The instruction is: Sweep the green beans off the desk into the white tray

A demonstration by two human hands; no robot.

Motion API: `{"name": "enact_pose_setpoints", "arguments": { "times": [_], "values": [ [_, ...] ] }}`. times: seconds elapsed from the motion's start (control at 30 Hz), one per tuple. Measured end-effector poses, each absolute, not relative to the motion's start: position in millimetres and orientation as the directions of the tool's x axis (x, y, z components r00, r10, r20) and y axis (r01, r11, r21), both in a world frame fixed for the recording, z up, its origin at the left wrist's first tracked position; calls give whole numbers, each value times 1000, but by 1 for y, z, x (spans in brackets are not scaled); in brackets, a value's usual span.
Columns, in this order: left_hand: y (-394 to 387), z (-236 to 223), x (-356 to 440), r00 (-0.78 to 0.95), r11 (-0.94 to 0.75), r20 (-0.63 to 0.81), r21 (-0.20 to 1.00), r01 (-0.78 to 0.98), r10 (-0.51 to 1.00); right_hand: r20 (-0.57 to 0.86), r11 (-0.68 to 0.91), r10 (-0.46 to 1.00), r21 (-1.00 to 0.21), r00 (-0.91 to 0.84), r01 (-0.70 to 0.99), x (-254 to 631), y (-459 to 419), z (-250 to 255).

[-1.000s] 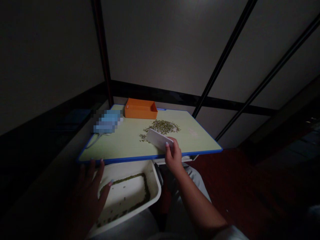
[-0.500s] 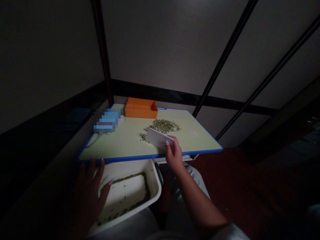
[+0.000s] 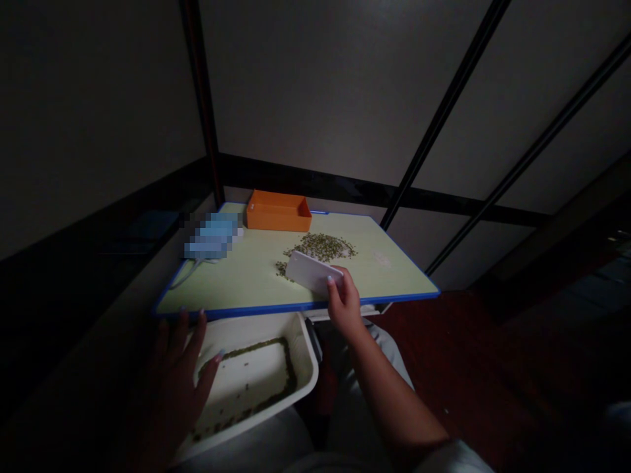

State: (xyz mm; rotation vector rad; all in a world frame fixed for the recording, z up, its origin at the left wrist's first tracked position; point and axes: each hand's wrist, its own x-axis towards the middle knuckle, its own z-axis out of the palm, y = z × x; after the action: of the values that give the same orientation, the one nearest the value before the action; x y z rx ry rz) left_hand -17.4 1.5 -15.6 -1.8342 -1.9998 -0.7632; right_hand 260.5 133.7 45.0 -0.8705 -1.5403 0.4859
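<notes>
My right hand [image 3: 344, 301] grips a flat white scraper [image 3: 311, 272] by its right end, tilted on edge over the tabletop. Just behind the scraper lies a spread of small greenish-brown grains [image 3: 325, 246], with a smaller cluster by its left end. My left hand [image 3: 185, 374] has its fingers spread at the left side of a white plastic tub [image 3: 308, 374], nearest the table's front edge; whether it presses on the tub is too dark to tell. Along the tub's inner edges runs a band of the same grains, with a few scattered on its floor.
The pale green table [image 3: 236, 282] has a blue edge. An orange open box [image 3: 279, 213] stands at its back. A blurred-out light blue item [image 3: 214, 235] with a pale cord lies at the left. A whitish patch [image 3: 382, 259] marks the right side. Panelled walls rise behind.
Almost nothing differs. The scraper and my right hand show only a very slight shift, and my left hand stays in place.
</notes>
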Motion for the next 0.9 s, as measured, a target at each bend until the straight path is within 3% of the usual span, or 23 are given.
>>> {"name": "enact_pose_setpoints", "arguments": {
  "times": [0.6, 0.9],
  "values": [
    [2, -14, -19, -50, -12, 604, 99, 995, 795, 637, 634, 768, -745, -59, 209, 255, 125, 52],
    [1, -14, -18, -100, 8, 552, 167, 986, 828, 612, 622, 783, -763, -112, 176, 244, 113, 51]
  ]
}}
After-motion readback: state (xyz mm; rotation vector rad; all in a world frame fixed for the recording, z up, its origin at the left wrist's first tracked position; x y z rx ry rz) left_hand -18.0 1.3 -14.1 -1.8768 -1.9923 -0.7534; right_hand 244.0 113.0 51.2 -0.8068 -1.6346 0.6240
